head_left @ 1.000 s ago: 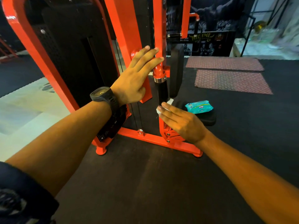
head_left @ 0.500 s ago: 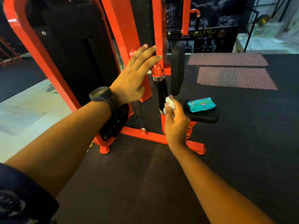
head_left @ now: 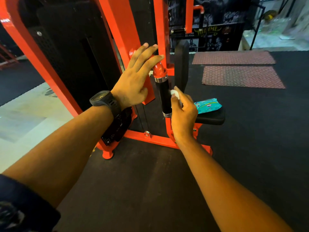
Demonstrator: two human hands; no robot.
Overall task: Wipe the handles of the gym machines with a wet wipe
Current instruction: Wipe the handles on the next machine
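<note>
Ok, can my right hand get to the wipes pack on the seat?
Probably yes: the pack lies just beside the right hand with nothing between, though that hand holds a wipe.

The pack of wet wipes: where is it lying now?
In the head view the pack lies right of centre on the black seat pad, just right of the right hand that presses a white wipe to the black handle.

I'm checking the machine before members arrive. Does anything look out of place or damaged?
Only the pack of wipes lying on the black seat, where someone would sit. The handle looks intact; the right hand presses a wipe against it. No spill or damage shows.
</note>
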